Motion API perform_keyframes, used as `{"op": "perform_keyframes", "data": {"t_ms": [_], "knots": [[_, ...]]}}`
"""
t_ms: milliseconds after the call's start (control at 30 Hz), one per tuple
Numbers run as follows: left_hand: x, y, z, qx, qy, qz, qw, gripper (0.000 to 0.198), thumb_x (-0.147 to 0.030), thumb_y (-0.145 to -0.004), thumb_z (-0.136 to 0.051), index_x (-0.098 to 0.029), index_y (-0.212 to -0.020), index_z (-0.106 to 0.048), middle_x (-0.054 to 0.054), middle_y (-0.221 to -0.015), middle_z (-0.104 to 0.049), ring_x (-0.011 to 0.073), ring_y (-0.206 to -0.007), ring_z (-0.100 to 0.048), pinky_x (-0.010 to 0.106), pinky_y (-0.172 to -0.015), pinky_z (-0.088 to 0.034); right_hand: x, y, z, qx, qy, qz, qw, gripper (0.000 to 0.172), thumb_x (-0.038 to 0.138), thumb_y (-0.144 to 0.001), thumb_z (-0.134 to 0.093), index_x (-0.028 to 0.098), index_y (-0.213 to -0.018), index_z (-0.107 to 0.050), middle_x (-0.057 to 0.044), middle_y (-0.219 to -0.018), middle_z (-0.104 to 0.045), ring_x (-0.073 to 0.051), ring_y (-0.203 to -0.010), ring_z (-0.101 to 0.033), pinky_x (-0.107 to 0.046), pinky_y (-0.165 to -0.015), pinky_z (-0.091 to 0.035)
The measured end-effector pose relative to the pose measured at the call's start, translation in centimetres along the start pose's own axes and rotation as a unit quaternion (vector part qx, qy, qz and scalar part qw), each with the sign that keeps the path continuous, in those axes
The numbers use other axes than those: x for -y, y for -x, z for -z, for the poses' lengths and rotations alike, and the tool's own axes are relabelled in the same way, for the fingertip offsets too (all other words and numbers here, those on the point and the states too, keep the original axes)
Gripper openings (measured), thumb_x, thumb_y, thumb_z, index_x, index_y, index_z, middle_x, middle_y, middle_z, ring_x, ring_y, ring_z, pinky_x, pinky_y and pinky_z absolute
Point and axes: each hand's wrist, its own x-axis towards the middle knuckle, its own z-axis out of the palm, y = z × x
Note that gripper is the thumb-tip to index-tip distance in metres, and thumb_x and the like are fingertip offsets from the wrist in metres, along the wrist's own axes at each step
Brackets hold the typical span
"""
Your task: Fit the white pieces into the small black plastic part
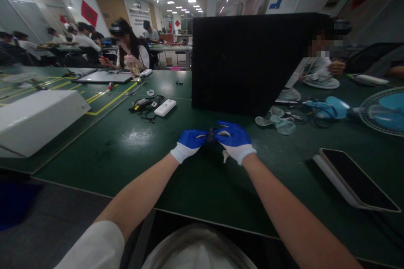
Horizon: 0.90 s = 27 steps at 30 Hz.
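Both my hands wear blue-coated gloves with white cuffs and meet over the green table. Between them is a small black part (211,135), too small and dark to name. My left hand (192,139) pinches it from the left side. My right hand (234,136) grips it from the right, thumb and forefinger closed while another finger sticks out. Just below the right hand lies a small pale piece (225,156) on the table. A large black box or panel (240,63) stands right behind my hands.
A white power bank-like block (165,108) and black cables (147,105) lie left of centre. A white box (41,113) is at far left. On the right are a clear fan blade (277,122), a blue fan (386,109) and a phone (360,180). Co-workers sit across the table.
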Motion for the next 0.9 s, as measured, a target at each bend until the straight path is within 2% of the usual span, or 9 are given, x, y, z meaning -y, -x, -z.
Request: {"op": "perform_keyframes", "data": {"t_ms": [167, 233, 300, 367, 467, 567, 667, 800, 900], "knots": [[-0.3, 0.1, 0.0, 0.019, -0.005, 0.021, 1.000, 0.023, -0.020, -0.091, -0.063, -0.026, -0.105, -0.080, 0.002, -0.103, -0.080, 0.0193, -0.096, -0.075, 0.033, -0.094, -0.058, 0.5, 0.1, 0.4, 0.006, 0.113, -0.060, 0.992, 0.025, 0.043, -0.084, -0.067, 0.022, -0.075, -0.076, -0.010, -0.121, -0.073, -0.034, -0.122, -0.062, -0.053, -0.103, -0.046], [-0.5, 0.1, 0.1, 0.029, -0.017, 0.023, 0.999, 0.023, -0.021, -0.091, -0.063, -0.025, -0.105, -0.080, 0.001, -0.102, -0.081, 0.0198, -0.098, -0.075, 0.034, -0.095, -0.057, 0.6, 0.2, 0.5, -0.037, 0.151, -0.077, 0.985, 0.030, 0.049, -0.080, -0.071, 0.021, -0.088, -0.076, -0.013, -0.131, -0.068, -0.039, -0.128, -0.056, -0.056, -0.104, -0.043], [-0.7, 0.1, 0.2, 0.036, -0.022, 0.026, 0.999, 0.023, -0.022, -0.091, -0.062, -0.025, -0.105, -0.080, 0.001, -0.102, -0.080, 0.0199, -0.099, -0.075, 0.034, -0.097, -0.057, 0.7, 0.4, 0.5, -0.087, 0.181, -0.066, 0.977, 0.053, 0.056, -0.076, -0.072, 0.020, -0.114, -0.072, -0.016, -0.150, -0.052, -0.043, -0.139, -0.044, -0.061, -0.109, -0.036], [-0.8, 0.1, 0.2, 0.037, -0.017, 0.031, 0.999, 0.023, -0.022, -0.091, -0.062, -0.025, -0.106, -0.080, 0.001, -0.104, -0.080, 0.0197, -0.099, -0.074, 0.035, -0.098, -0.056, 0.9, 0.5, 0.4, -0.105, 0.196, -0.046, 0.974, 0.077, 0.062, -0.076, -0.071, 0.017, -0.137, -0.059, -0.018, -0.161, -0.037, -0.046, -0.144, -0.035, -0.064, -0.112, -0.031], [-0.8, 0.2, 0.1, 0.037, 0.005, 0.041, 0.998, 0.023, -0.022, -0.091, -0.063, -0.025, -0.107, -0.079, 0.003, -0.106, -0.080, 0.0203, -0.099, -0.075, 0.035, -0.097, -0.057, 0.6, 0.3, 0.5, -0.101, 0.205, -0.042, 0.973, 0.089, 0.068, -0.077, -0.066, 0.016, -0.147, -0.050, -0.019, -0.164, -0.032, -0.047, -0.145, -0.033, -0.066, -0.113, -0.028], [-0.7, 0.2, -0.1, 0.035, 0.035, 0.051, 0.997, 0.022, -0.021, -0.090, -0.063, -0.023, -0.105, -0.079, 0.004, -0.108, -0.079, 0.0211, -0.101, -0.074, 0.036, -0.097, -0.057, -0.8, -0.1, 2.0, -0.067, 0.192, -0.052, 0.978, 0.079, 0.067, -0.082, -0.061, 0.018, -0.144, -0.056, -0.016, -0.158, -0.044, -0.043, -0.141, -0.043, -0.062, -0.112, -0.033], [-0.1, 0.1, -0.1, 0.018, 0.039, 0.080, 0.996, 0.021, -0.022, -0.090, -0.064, -0.021, -0.105, -0.079, 0.007, -0.110, -0.079, 0.0226, -0.104, -0.073, 0.038, -0.098, -0.057, -3.0, 0.3, 4.3, 0.003, 0.169, -0.025, 0.985, 0.049, 0.053, -0.095, -0.050, 0.024, -0.130, -0.069, -0.010, -0.137, -0.067, -0.034, -0.124, -0.061, -0.053, -0.104, -0.045], [0.9, -0.3, 0.2, -0.003, 0.031, 0.133, 0.991, 0.020, -0.024, -0.089, -0.066, -0.020, -0.104, -0.079, 0.008, -0.108, -0.079, 0.0243, -0.104, -0.073, 0.041, -0.098, -0.056, -4.1, 2.3, 5.0, 0.114, 0.201, 0.163, 0.959, 0.038, 0.026, -0.097, -0.047, 0.026, -0.125, -0.072, -0.007, -0.127, -0.073, -0.028, -0.118, -0.066, -0.048, -0.104, -0.046], [1.4, -0.7, 0.4, -0.012, 0.035, 0.154, 0.987, 0.018, -0.026, -0.089, -0.067, -0.019, -0.102, -0.079, 0.009, -0.108, -0.079, 0.0237, -0.103, -0.073, 0.040, -0.098, -0.056, -2.7, 3.9, 3.1, 0.187, 0.228, 0.221, 0.930, 0.043, 0.020, -0.092, -0.055, 0.023, -0.133, -0.067, -0.012, -0.130, -0.071, -0.030, -0.116, -0.067, -0.047, -0.100, -0.048]]}}
